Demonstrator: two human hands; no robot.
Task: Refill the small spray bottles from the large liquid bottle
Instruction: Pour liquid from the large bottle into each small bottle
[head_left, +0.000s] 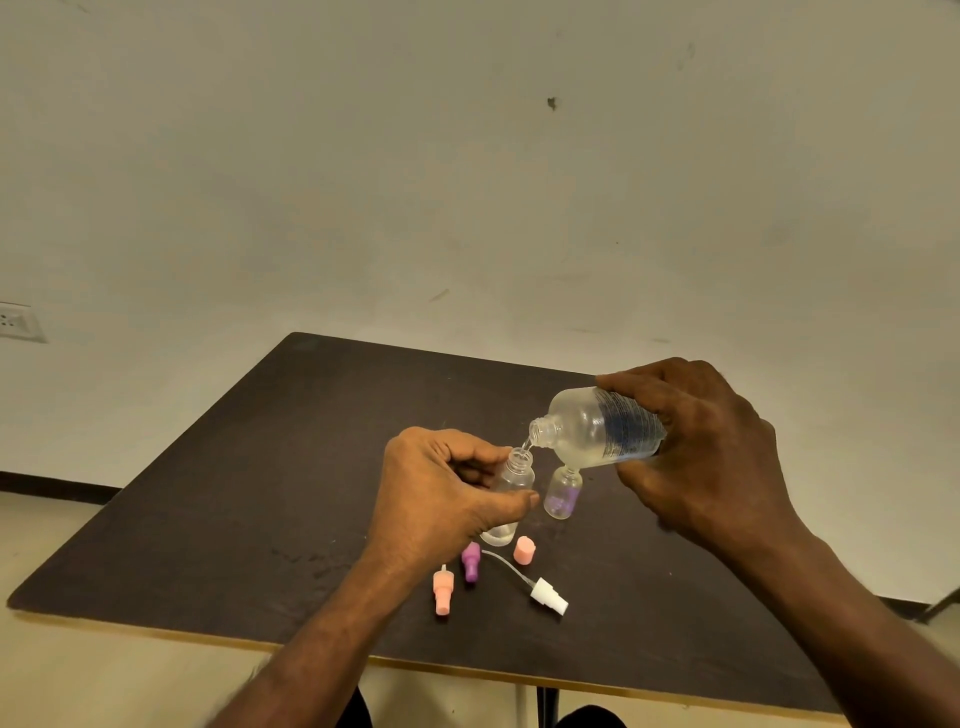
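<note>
My right hand (711, 457) holds the large clear liquid bottle (592, 428) tipped to the left, its open mouth just above a small clear spray bottle (511, 486). A thin stream of liquid runs from the large bottle into the small one's open neck. My left hand (441, 493) grips that small bottle, which stands slightly tilted on the dark table (260, 493). A second small bottle (563, 493) with a purple tint stands open just to its right, under the large bottle.
On the table in front of the bottles lie a pink spray head (442, 592), a purple spray head (471, 561), a pink cap (523, 550) and a white spray head (548, 595) with its long tube. A wall stands behind the table.
</note>
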